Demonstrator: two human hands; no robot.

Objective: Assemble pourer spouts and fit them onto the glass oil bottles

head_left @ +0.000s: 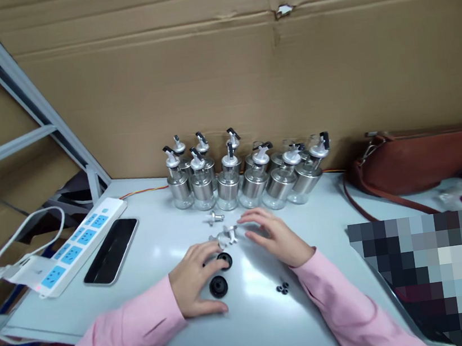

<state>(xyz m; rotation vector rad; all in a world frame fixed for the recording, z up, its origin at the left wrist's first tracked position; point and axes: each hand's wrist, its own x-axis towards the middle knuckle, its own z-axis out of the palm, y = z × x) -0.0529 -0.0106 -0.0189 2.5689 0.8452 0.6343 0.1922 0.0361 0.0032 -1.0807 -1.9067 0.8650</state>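
My left hand [197, 276] lies low over the table with its fingers apart. One of its fingertips is at a round black cap [227, 262], and a second black cap [218, 287] sits between that finger and the thumb. My right hand [274, 234] is open, fingers stretched toward several small silvery parts [229, 234]; whether it touches them I cannot tell. Just beyond is a metal pourer piece [215, 217] lying on its side. Several tiny black rings [283, 288] are grouped below my right hand.
Glass bottles with steel sleeves and pourer tops [228, 187] stand in rows at the back, before a cardboard wall [184, 77]. To the left are a power strip [74, 247] and a phone [111, 251]. A brown bag [434, 160] and a blurred-out area are at right.
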